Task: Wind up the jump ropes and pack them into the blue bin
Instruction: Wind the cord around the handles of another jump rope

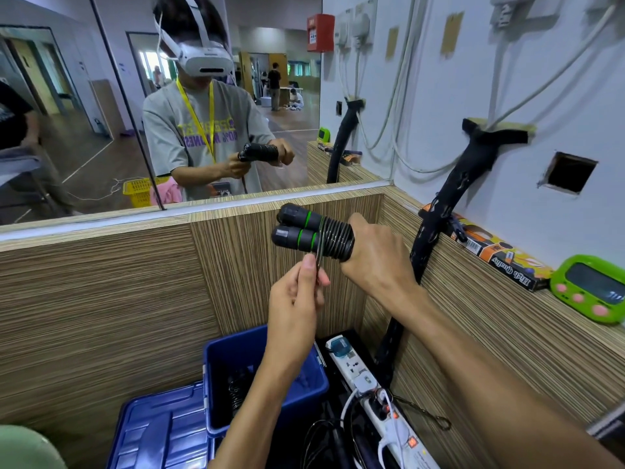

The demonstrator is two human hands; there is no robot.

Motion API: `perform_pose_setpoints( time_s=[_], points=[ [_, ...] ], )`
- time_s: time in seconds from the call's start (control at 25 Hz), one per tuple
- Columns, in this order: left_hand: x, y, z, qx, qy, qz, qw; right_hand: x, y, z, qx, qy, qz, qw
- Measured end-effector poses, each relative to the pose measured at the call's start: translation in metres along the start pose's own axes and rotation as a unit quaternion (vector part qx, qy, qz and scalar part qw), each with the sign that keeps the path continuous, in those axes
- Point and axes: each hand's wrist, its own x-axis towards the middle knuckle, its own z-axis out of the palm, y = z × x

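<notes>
My right hand (375, 258) grips a jump rope's two black handles with green rings (297, 228), held side by side with the black rope (334, 236) coiled tightly around them. My left hand (297, 296) pinches the loose end of that rope just below the handles. The blue bin (314, 380) stands on the floor below my hands, and another dark wound rope (238, 384) lies inside it.
A blue lid (159, 431) lies left of the bin. A white power strip (375, 394) with plugs and dark cables (324, 438) lies to its right. Wood-grain walls close in the corner. A green timer (590, 287) and a battery box (500, 253) sit on the right ledge.
</notes>
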Motion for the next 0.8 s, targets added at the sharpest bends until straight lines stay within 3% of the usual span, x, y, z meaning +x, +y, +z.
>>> perform_pose_setpoints(
  time_s=[0.2,0.48,0.64,0.8],
  points=[
    [0.007,-0.021,-0.019,-0.078,-0.040,-0.079,0.993,-0.010,-0.007,-0.002,0.048,-0.005,-0.035,0.998],
    [0.024,-0.050,-0.024,-0.016,0.095,-0.025,0.995,-0.028,-0.009,-0.007,0.110,-0.047,-0.070,0.990],
    [0.052,-0.044,-0.039,0.125,-0.001,0.016,0.992,-0.036,0.001,-0.012,0.128,-0.070,-0.080,0.986],
    [0.055,-0.024,-0.040,0.104,-0.083,0.038,0.990,-0.036,0.011,-0.020,0.150,-0.072,-0.115,0.979]
  ],
)
